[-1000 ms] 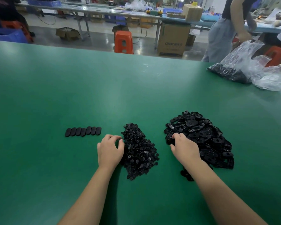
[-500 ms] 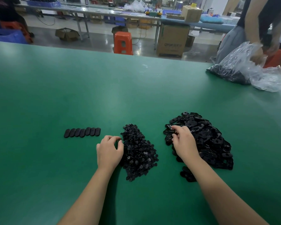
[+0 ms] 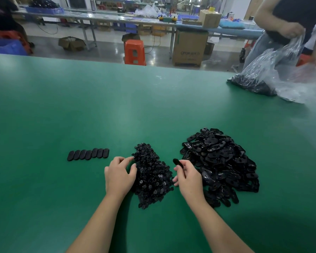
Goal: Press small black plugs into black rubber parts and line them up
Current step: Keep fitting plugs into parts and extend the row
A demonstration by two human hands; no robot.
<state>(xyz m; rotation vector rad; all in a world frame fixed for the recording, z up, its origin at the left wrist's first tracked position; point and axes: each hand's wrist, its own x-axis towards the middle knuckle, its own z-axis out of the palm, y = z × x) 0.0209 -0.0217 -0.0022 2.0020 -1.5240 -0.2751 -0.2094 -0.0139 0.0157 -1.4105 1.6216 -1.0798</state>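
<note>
1. Done: a row (image 3: 88, 155) of seven finished parts lies side by side on the green surface (image 3: 44, 110), left of both piles.
2. In hand: the right hand (image 3: 187, 175) pinches one rubber part (image 3: 178, 163) beside the parts pile (image 3: 221, 165); the left hand (image 3: 119, 175), fingers curled, picks at the plug pile (image 3: 152, 177), though I cannot tell whether it holds a plug.
3. Left: both piles are large, so most work remains.

The right hand (image 3: 187, 175) has come off the pile of rubber parts (image 3: 224, 165) at lower right and now pinches one rubber part (image 3: 177, 163) beside it. At upper right, a standing person (image 3: 288, 24) has turned and lifted the plastic bag (image 3: 281, 70).
</note>
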